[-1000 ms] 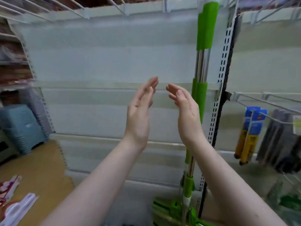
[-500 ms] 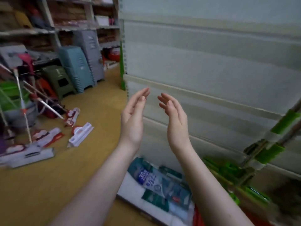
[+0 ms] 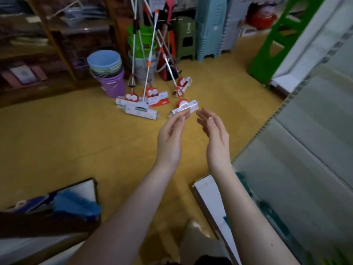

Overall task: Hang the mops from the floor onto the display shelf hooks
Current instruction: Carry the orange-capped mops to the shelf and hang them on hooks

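The yellow floor [image 3: 76, 140] is stretching ahead, with the pale display shelf [image 3: 315, 159] standing at right. Well apart from it, the mops [image 3: 141, 109] are resting heads-down on the floor, handles leaning by stacked buckets [image 3: 107, 73]. The left hand [image 3: 170, 138] and right hand [image 3: 215, 138] are hovering side by side, fingers straight, holding nothing.

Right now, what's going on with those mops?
A person faces a cluster of mops whose heads lie on the yellow floor, handles leaning near stacked buckets. The left hand and right hand are held out open and empty; no mop is picked up yet. The display shelf is at right.
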